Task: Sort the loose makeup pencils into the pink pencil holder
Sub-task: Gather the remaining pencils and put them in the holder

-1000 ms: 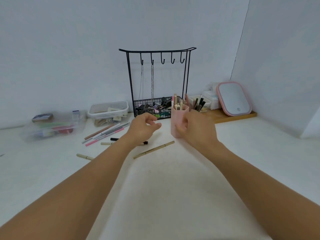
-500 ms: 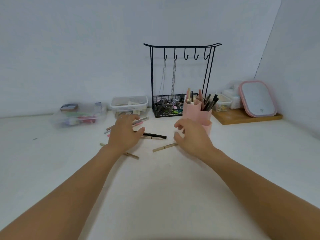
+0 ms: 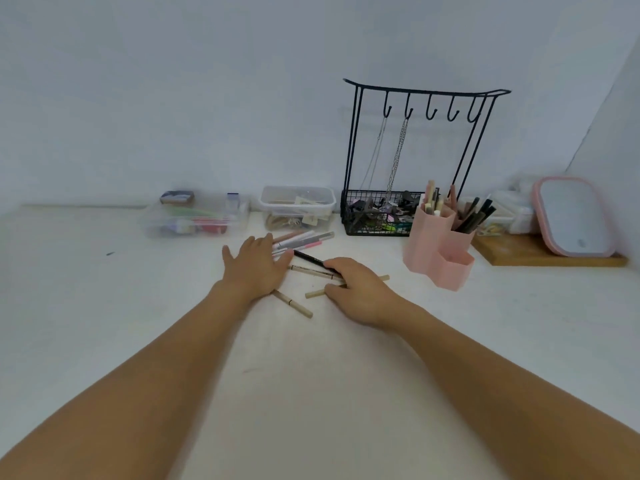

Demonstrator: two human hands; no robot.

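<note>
The pink pencil holder (image 3: 437, 251) stands right of centre with several pencils upright in its tall compartments. Loose makeup pencils lie scattered on the white table: a black one (image 3: 309, 258), beige ones (image 3: 293, 303) and a pink and grey bunch (image 3: 302, 240) further back. My left hand (image 3: 254, 266) lies flat with fingers spread over the bunch's near ends. My right hand (image 3: 356, 289) rests fingers-down on a beige pencil (image 3: 313, 294) and the black one's end; whether it grips either I cannot tell.
A black wire jewellery stand (image 3: 415, 157) with chains and a filled basket stands behind the holder. Two clear plastic boxes (image 3: 298, 206) (image 3: 195, 216) sit at the back left. A pink-framed mirror (image 3: 571, 216) leans on a wooden tray (image 3: 540, 254) at the right.
Both hands have left the pink holder and come down onto the loose pencils on the table. The view has swung left, so the holder now sits further right.
</note>
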